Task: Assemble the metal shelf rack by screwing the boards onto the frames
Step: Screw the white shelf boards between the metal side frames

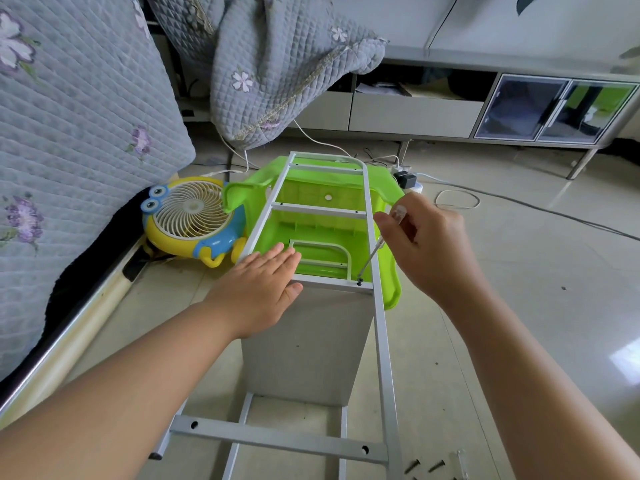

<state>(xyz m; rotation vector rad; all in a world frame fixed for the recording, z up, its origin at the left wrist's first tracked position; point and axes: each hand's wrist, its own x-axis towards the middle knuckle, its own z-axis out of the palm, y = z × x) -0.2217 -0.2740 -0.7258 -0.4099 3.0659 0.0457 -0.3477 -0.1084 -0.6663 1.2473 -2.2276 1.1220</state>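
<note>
Forearms fill the bottom of the view, with a frame crossbar [277,438] between them showing two unused holes. Spare screws [424,466] lie on the floor just right of it.

Left hand [258,289] is flat, fingers straight, pressing the top edge of the board [304,348] against the frame [372,237]. Right hand [429,244] has its grip closed round the clear handle of a screwdriver [372,256]; the tip sits on a screw [360,281] at the board's right corner, where the board meets a frame rung.

Progress, my read: early. One board is in place, standing on edge between the two ladder frames, and this corner screw is being driven now. Can't tell if the board's other corners are fixed; left corner is under the hand. Rungs further up and the near crossbar carry no boards, so most boards and screws remain.

Work sits on a glossy tiled floor [519,306], no worktop. Far end of the frame rests over an overturned green stool [311,216]. A yellow cartoon fan [190,220] lies beside it to the left, against a bed with a quilted grey cover [69,133]. A low grey cabinet [433,109] runs along the far wall, with cables and a power strip [405,174] trailing in front of it.
</note>
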